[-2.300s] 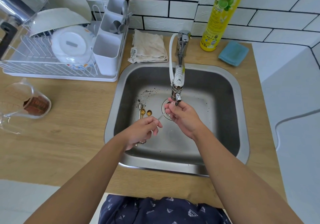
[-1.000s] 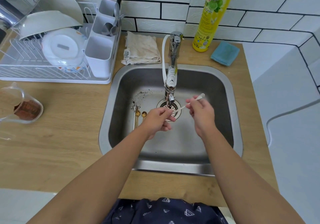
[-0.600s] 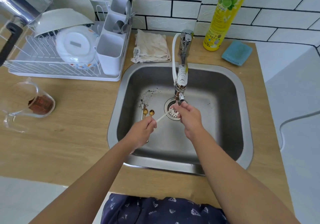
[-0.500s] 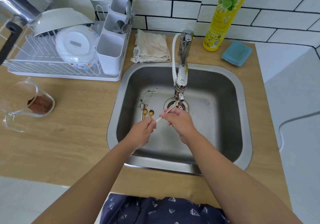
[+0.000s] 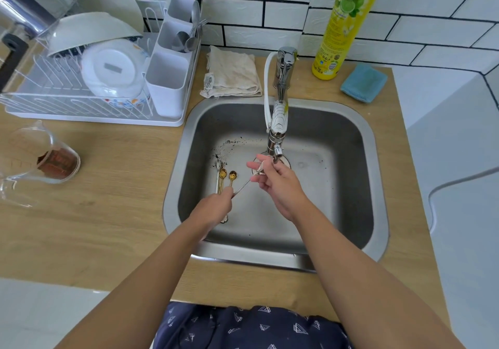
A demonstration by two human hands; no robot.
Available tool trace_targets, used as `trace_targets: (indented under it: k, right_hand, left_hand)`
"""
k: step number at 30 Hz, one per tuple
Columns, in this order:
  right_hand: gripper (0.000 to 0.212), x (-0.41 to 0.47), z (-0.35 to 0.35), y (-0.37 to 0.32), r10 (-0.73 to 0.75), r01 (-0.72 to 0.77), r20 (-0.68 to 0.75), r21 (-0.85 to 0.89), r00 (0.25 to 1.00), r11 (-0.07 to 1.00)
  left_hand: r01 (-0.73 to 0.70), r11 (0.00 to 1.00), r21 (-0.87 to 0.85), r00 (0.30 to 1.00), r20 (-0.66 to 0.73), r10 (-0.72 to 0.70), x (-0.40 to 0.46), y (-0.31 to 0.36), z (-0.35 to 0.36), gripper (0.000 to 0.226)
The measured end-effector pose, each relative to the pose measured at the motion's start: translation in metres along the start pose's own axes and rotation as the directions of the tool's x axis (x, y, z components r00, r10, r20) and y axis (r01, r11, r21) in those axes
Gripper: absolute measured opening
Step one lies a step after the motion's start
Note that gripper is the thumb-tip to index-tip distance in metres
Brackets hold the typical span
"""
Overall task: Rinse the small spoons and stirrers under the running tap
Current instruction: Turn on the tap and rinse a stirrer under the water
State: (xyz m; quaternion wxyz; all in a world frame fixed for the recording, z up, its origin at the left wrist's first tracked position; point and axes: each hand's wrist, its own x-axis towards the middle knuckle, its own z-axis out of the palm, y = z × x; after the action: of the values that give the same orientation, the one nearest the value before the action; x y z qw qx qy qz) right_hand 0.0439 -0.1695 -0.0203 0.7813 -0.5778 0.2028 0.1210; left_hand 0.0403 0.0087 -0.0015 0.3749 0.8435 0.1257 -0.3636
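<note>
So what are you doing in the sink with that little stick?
A person is rinsing a thin white stirrer under the tap. The left hand pinches its lower end, and the right hand holds the upper end just below the spout. Two small gold spoons and a silver one lie on the sink floor beside some dark specks, not yet picked up.

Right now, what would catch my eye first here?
Two hands meet under the tap over the steel sink: the left hand pinches a thin stirrer, the right hand rubs its far end. Small gold spoons lie on the sink floor; a yellow soap bottle stands behind.
</note>
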Motion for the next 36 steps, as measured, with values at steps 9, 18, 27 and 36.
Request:
trace_targets:
  k: [9, 18, 27, 36]
  right_hand:
    - [0.019, -0.002, -0.001, -0.007, 0.056, -0.072, 0.077, 0.211, 0.995, 0.975]
    - [0.014, 0.003, -0.003, 0.000, 0.083, -0.068, -0.063, 0.212, 0.995, 0.975]
    - [0.010, 0.007, -0.033, -0.016, -0.101, 0.176, -0.420, 0.144, 0.902, 0.974]
    - [0.013, -0.001, -0.085, -0.050, -0.099, 0.242, -0.603, 0.160, 0.791, 0.957]
  left_hand:
    - [-0.025, 1.000, -0.015, 0.998, 0.049, 0.026, 0.001, 0.000, -0.004, 0.032]
    - [-0.091, 0.995, -0.041, 0.991, 0.094, 0.095, 0.006, -0.005, -0.006, 0.058]
    - [-0.230, 0.958, -0.169, 0.951, 0.169, 0.258, 0.022, 0.009, 0.001, 0.035]
    - [-0.167, 0.743, -0.648, 0.944, 0.114, 0.311, 0.042, 0.070, 0.039, 0.010]
